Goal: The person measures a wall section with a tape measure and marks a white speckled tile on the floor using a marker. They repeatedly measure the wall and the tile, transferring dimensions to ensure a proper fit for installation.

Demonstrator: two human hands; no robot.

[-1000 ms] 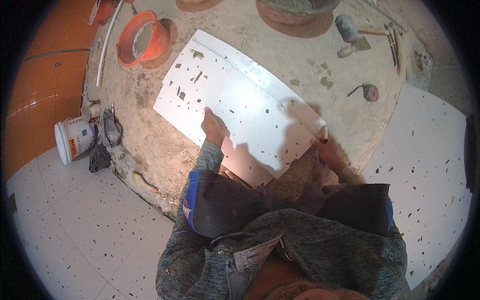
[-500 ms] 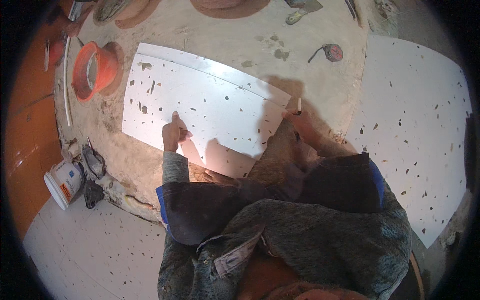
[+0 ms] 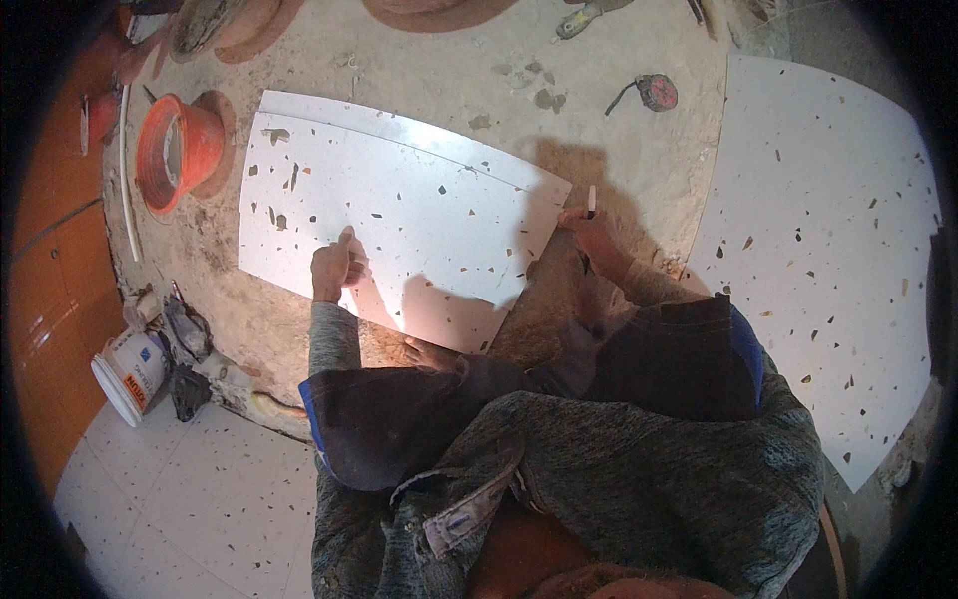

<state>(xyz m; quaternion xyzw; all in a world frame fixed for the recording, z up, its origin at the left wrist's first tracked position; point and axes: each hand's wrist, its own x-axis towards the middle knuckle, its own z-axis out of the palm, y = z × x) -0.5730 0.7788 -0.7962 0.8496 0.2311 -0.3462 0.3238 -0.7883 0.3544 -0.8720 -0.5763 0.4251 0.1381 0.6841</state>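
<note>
Our speckled tile [image 3: 429,220] lies over a white piece [image 3: 399,128] on the rough floor [image 3: 449,80]. Our left hand [image 3: 331,270] rests on the tile, fingers loosely unclenched; our right hand [image 3: 597,238] pinches what seems a slim white stick [image 3: 592,197] by the tile's right corner. If we lean unevenly, the tile could skid across the piece below

We are on an indoor building site: bare, rough cement floor [image 3: 419,65] meets speckled floor tiles [image 3: 215,479] with visible joints, and around us lie a loose speckled slab [image 3: 409,215], an orange bucket [image 3: 203,145], a tape measure [image 3: 659,93] and a white plastic tub [image 3: 132,367].
</note>
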